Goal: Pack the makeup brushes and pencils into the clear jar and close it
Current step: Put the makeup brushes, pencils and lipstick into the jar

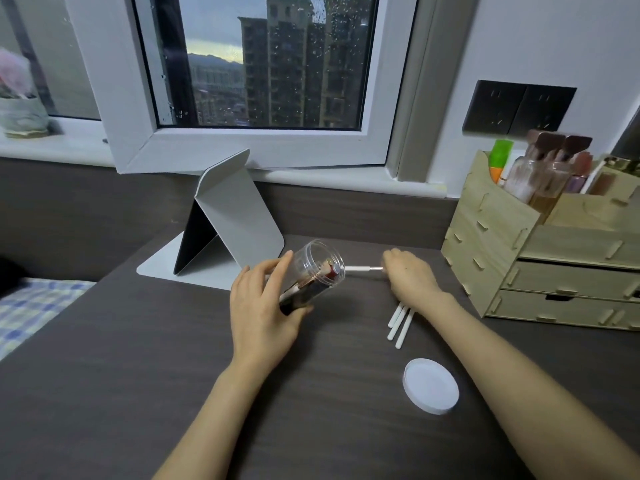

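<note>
My left hand [261, 306] grips the clear jar [317, 268], which is tilted with its open mouth toward the upper right. Dark and reddish items lie inside it. My right hand [410, 277] holds a thin white-handled brush [363, 268] level, its tip just at the jar's mouth. Three white-handled brushes [401, 322] lie on the dark desk under my right wrist, their heads hidden by the arm. The white round lid [431, 386] rests flat on the desk, nearer to me and right of the jar.
A grey folded tablet stand [228, 216] sits behind the jar. A wooden drawer organiser [540, 258] with bottles and brushes stands at the right. A window frame [249, 147] juts over the desk's back. Bedding [31, 306] lies to the left.
</note>
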`<state>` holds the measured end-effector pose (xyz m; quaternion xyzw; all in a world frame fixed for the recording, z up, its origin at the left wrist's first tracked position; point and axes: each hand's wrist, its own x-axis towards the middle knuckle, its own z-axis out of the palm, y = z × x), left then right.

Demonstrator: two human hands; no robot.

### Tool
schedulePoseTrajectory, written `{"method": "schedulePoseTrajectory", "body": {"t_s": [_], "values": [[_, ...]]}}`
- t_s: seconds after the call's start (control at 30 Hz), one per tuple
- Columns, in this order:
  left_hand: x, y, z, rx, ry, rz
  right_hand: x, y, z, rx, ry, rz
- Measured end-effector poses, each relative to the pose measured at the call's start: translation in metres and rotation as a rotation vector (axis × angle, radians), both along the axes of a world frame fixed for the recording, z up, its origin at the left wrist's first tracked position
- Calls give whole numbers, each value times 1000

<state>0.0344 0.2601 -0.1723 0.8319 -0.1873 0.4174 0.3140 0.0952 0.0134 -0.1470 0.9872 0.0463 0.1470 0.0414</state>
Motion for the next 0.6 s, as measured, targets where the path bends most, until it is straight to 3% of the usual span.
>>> {"method": "schedulePoseTrajectory", "body": {"t_s": [0.13, 0.27, 0.33, 0.6], "values": [[0, -1, -1, 2, -2, 0, -39, -19, 22, 677, -284, 28], [0, -3, -3, 14, -3, -7, -95, -22, 46, 1072, -296, 178], [0, -3, -3, 9, -5, -10, -119, -19, 52, 1106, -251, 224], [-2, -5, -4, 58, -41, -40, -131, 12, 62, 737, -227, 320]]}}
